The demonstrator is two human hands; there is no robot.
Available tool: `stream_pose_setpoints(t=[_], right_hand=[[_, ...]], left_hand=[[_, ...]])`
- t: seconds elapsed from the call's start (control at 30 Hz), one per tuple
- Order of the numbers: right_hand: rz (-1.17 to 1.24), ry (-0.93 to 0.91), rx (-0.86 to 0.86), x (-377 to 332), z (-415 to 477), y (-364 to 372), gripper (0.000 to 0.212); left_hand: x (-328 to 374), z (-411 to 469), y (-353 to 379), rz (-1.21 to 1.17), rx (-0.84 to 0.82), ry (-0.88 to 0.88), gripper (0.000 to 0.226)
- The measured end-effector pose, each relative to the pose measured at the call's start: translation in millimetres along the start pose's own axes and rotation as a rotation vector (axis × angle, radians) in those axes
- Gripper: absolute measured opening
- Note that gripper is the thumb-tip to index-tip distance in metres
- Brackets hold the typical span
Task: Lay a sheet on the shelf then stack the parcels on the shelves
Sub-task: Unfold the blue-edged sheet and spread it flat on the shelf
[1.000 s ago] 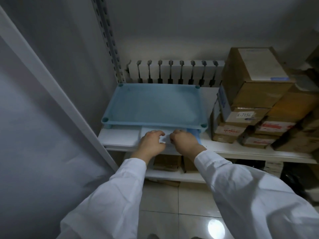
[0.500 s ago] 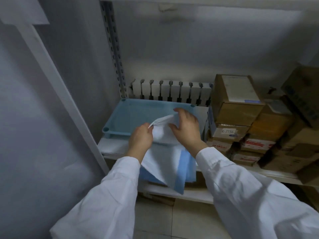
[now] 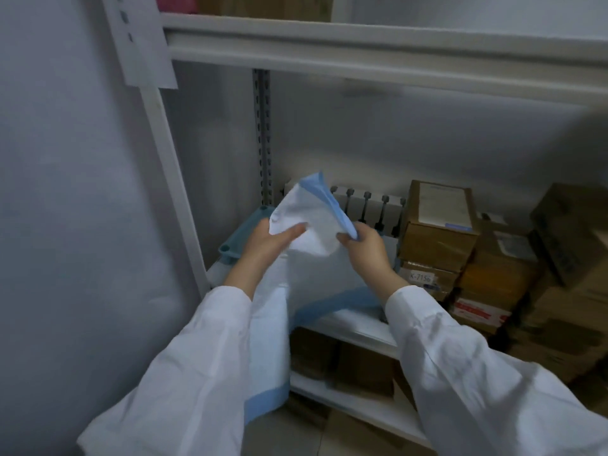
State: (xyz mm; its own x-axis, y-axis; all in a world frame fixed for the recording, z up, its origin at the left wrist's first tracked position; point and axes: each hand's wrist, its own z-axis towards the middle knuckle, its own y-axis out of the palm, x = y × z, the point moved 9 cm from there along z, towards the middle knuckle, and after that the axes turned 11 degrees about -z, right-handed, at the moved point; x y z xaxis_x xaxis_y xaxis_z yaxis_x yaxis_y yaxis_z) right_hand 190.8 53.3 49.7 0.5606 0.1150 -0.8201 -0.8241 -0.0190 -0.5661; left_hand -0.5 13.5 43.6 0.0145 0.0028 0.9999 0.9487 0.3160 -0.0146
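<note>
A white sheet with blue borders (image 3: 312, 284) hangs partly unfolded in front of the white shelf (image 3: 355, 327). My left hand (image 3: 269, 241) holds its left upper part, fingers spread against the white side. My right hand (image 3: 365, 248) pinches the blue edge near the raised top corner. The sheet's lower end drapes down between my sleeves past the shelf's front. Brown cardboard parcels (image 3: 437, 232) are stacked on the right half of the shelf.
A blue plastic tray (image 3: 237, 238) lies on the shelf's left end behind the sheet, white ribbed objects (image 3: 371, 205) behind it. An upper shelf beam (image 3: 362, 54) crosses overhead. More boxes (image 3: 339, 360) sit on the lower shelf. The left upright (image 3: 171, 179) stands close.
I have pulled the sheet out from under the blue tray and lifted it, and it has unfolded further and hangs lower. My view has tilted up toward the upper shelf.
</note>
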Motion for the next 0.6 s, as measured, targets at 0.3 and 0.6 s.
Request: stream_pose_setpoints(t=[0.3, 0.6], right_hand=[[-0.091, -0.166, 0.183, -46, -15, -14, 0.076], [0.242, 0.459, -0.315, 23, -18, 62, 0.13]], left_hand=[[-35, -18, -17, -0.257, 0.191, -0.23, 0.074], [-21, 16, -14, -1.117, 0.161, -0.328, 0.045]])
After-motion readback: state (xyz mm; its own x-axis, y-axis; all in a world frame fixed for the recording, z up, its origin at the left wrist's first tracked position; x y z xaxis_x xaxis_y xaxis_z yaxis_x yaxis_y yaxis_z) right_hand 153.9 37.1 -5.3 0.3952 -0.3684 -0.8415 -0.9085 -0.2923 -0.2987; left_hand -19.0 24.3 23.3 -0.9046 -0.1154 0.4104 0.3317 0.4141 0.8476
